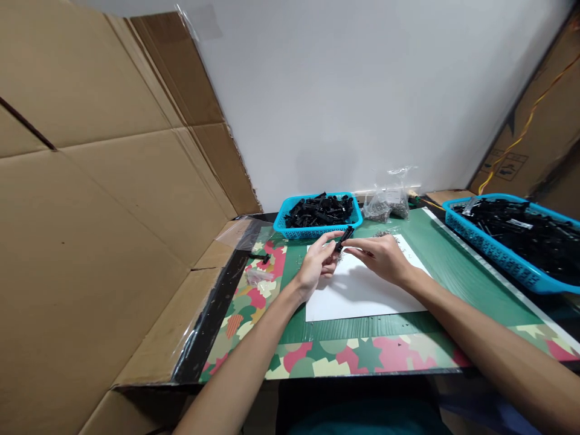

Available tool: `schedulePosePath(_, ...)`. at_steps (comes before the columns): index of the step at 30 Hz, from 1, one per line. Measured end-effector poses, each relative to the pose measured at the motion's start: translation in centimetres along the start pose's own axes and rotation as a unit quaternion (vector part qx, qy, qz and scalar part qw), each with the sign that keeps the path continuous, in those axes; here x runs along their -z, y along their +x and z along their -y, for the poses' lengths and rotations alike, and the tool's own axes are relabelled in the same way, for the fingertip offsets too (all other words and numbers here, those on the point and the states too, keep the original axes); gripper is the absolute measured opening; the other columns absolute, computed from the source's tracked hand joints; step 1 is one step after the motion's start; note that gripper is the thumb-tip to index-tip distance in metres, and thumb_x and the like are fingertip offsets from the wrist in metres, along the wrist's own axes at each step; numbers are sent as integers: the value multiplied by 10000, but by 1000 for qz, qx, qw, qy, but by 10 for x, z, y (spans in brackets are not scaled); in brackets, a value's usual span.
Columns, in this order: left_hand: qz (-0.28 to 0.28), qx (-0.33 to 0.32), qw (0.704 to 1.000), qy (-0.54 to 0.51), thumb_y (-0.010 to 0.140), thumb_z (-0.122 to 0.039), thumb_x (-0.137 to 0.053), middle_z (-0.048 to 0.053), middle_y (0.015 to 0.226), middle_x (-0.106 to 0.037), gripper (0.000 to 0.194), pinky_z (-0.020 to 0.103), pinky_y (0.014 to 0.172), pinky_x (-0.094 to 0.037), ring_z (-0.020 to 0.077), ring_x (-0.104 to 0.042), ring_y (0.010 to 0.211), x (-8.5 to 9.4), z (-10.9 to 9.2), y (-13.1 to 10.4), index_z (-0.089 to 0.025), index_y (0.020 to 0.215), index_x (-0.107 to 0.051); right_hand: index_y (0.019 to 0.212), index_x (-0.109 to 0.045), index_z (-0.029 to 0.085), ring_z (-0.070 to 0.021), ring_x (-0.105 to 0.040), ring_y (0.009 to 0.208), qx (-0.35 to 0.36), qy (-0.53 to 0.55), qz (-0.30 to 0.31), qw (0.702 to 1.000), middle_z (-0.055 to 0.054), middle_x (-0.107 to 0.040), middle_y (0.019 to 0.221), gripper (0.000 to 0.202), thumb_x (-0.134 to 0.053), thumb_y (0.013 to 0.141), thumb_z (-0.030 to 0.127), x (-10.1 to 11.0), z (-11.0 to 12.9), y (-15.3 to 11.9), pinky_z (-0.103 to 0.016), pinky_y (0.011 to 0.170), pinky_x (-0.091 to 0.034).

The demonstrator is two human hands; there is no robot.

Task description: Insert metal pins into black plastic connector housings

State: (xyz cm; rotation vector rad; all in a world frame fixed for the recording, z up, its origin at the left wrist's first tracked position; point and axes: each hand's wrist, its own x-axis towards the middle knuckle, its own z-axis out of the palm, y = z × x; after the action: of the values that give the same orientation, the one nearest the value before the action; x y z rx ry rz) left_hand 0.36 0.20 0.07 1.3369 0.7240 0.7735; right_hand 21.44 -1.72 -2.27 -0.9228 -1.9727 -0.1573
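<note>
Green matting point(462, 266) carries the white sheet point(362, 302), near whose far edge your left hand point(312, 267) grasps a black part point(346, 236), seemingly steadying it for your right hand point(387, 257), fingers bent, their grasp impossible to tell

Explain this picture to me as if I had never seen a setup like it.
There is no machine here: one camera, worn on a person's head, looks forward and down at their bare hands. The left hand holds a small black part, and the right hand's fingertips are at it.

Beneath them, a white sheet lies on a green mat with a patterned border. Tiny pieces are scattered near the sheet's far edge. Behind stand a blue basket of black parts and clear bags. A larger-looking blue basket is at the right. On the left, another black piece lies by cardboard.
</note>
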Motion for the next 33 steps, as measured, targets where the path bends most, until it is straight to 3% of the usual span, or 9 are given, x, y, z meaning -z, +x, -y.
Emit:
schedulePosePath(8,-26,-18,995,92,1019,-625,-478,-13,759,-565,544,200,419,-216,80,-351,456,-5,4,1,-207,1357,-562,949,-825,198,-131,-611,515,-13,37,37,999,-33,-775,689,240,-615,1044,265,1,-4,2,-248,552,-362)
schedulePosePath(12,-80,-84,977,180,924,-556,-704,40,1025,-683,485,226,570,-409,132,-561,700,-4,9,1,-236,1284,-647,928,-831,192,-118,-515,506,-96,90,98,986,-10,-707,634,176,-666,979,226,5,-10,5,-248,571,-332)
schedulePosePath(14,-100,-111,956,252,858,-442,-805,39,1131,-711,471,245,671,-454,160,-611,817,-4,9,1,-249,1267,-673,873,-829,184,-111,-469,522,-148,139,119,972,7,-647,605,133,-706,922,187,9,-12,8,-249,581,-307)
schedulePosePath(16,-126,-130,900,397,894,-396,-764,20,1092,-757,384,269,735,-483,184,-670,867,-5,7,1,-263,1246,-689,815,-821,179,-105,-427,536,-189,193,133,954,27,-572,571,96,-744,870,163,12,-14,12,-252,586,-275)
schedulePosePath(17,-133,-132,893,410,900,-365,-753,21,1057,-774,298,285,745,-481,197,-684,863,-5,5,2,-257,1176,-723,809,-820,181,-102,-416,541,-198,202,143,948,36,-550,567,81,-757,857,165,14,-15,15,-252,587,-266)
schedulePosePath(20,-134,-143,894,404,876,-344,-765,28,945,-805,159,323,770,-485,236,-711,846,-2,2,5,-243,997,-787,790,-809,183,-96,-394,542,-210,200,166,942,58,-475,547,68,-800,842,227,19,-18,21,-247,575,-254)
schedulePosePath(23,-138,-138,882,428,880,-386,-754,35,1040,-832,214,332,788,-506,261,-745,909,2,3,8,-266,1042,-825,780,-778,177,-87,-326,516,-227,239,164,930,75,-398,531,265,-837,839,428,21,-17,27,-238,526,-207)
schedulePosePath(28,-120,-121,868,467,891,-380,-725,21,1031,-843,227,316,745,-493,238,-746,840,-5,7,4,-292,1056,-855,726,-508,239,-77,-129,427,-330,475,32,815,127,-212,520,622,-556,884,838,10,-3,35,-222,405,-163)
schedulePosePath(33,-65,-117,858,496,899,-332,-699,-3,904,-830,213,298,693,-453,204,-707,749,-18,6,-1,-300,1034,-861,650,-248,265,-65,-50,403,-407,646,-20,645,135,-151,484,709,-530,878,874,-7,4,36,-211,357,-125)
